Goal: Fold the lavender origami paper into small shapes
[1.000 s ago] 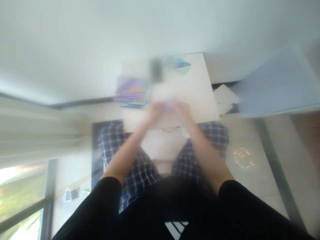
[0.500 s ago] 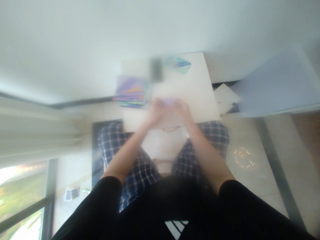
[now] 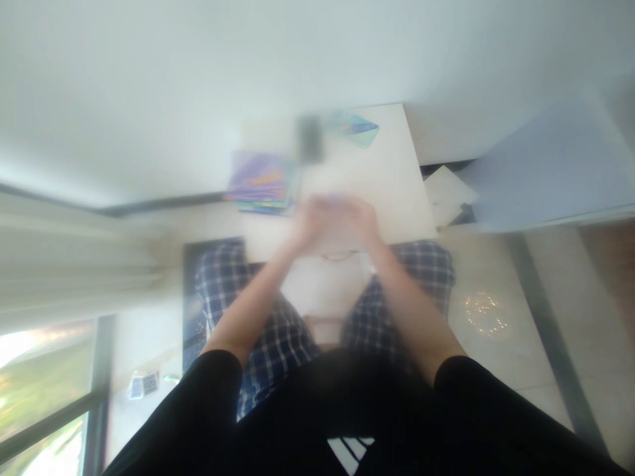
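Both hands meet over the near part of a small white table [image 3: 397, 192]. My left hand [image 3: 312, 215] and my right hand [image 3: 361, 217] are closed, with fingers bent towards each other around a small piece of purple paper [image 3: 337, 199]. Only a strip of the paper shows between the fingertips; its shape is blurred. To the left of my left hand lies a stack of colourful paper [image 3: 260, 180], mostly purple with an orange patch. At the far side of the table rests a folded blue-green paper [image 3: 364, 130].
A dark blurred object [image 3: 310, 139] is at the table's far middle. My legs in checked trousers [image 3: 421, 264] flank the table's near side. To the right stand a grey-blue panel [image 3: 550, 172] and a pale card-like piece [image 3: 446, 195]. A small packet [image 3: 143, 384] lies at lower left.
The fingers of both hands have drawn slightly closer together over the purple paper, and less of it shows. The things on the table have stayed put.
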Motion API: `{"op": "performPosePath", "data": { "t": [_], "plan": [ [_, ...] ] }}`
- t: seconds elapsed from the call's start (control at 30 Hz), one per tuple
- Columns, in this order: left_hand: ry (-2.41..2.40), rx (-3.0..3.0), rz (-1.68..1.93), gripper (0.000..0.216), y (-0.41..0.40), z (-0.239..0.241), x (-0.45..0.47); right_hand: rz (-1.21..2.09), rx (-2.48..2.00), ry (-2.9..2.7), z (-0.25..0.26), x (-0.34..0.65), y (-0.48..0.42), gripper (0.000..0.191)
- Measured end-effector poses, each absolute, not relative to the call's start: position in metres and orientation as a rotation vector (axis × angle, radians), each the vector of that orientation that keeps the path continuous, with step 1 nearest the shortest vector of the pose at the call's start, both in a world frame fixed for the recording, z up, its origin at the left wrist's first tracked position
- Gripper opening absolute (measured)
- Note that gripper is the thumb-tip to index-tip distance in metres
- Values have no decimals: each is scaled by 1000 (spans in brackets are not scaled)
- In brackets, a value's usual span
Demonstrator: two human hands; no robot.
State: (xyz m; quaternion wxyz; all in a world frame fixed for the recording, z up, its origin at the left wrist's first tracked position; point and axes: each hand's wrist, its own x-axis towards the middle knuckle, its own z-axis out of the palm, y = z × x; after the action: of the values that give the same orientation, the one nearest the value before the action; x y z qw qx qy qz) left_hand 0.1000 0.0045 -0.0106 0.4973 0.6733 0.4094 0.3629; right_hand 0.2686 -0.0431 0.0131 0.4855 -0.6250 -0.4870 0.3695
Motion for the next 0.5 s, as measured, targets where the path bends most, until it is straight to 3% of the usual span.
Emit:
{"op": "performPosePath", "data": {
  "t": [0.17, 0.5],
  "plan": [
    [977, 1577, 825, 35, 4, -5, 102, 823, -1564, -1231, 13, 265, -47, 22],
    [1081, 1538, 685, 40, 6, -7, 95, 835, -1569, -1202, 16, 261, -46, 31]
  ]
}}
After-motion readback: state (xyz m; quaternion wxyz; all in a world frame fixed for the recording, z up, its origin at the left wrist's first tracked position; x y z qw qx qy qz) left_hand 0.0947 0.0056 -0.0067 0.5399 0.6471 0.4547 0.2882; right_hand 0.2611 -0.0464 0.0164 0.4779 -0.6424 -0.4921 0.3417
